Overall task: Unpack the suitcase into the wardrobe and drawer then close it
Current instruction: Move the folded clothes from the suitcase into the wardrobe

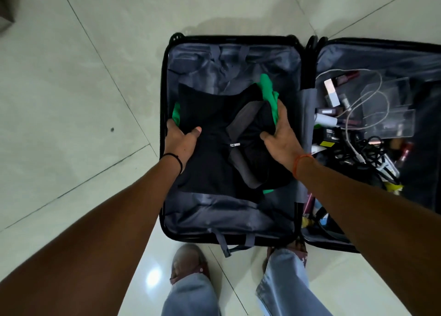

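Note:
A black suitcase [167, 220] lies open flat on the tiled floor. Its left half holds a stack of folded clothes: black garments [210, 134] on top and a green garment [268, 88] underneath. My left hand [180, 140] grips the stack's left edge, thumb on top and fingers under. On the right edge my right hand [280, 134] holds it the same way, touching the green cloth. The right half [381, 50] is full of small items.
The right half holds white cables [365, 100], black cords, chargers, cosmetics tubes and a clear plastic box [386, 108]. My feet in slippers [188, 260] stand right at the suitcase's near edge. Pale floor tiles surround it. A dark furniture corner [6, 5] sits at the top left.

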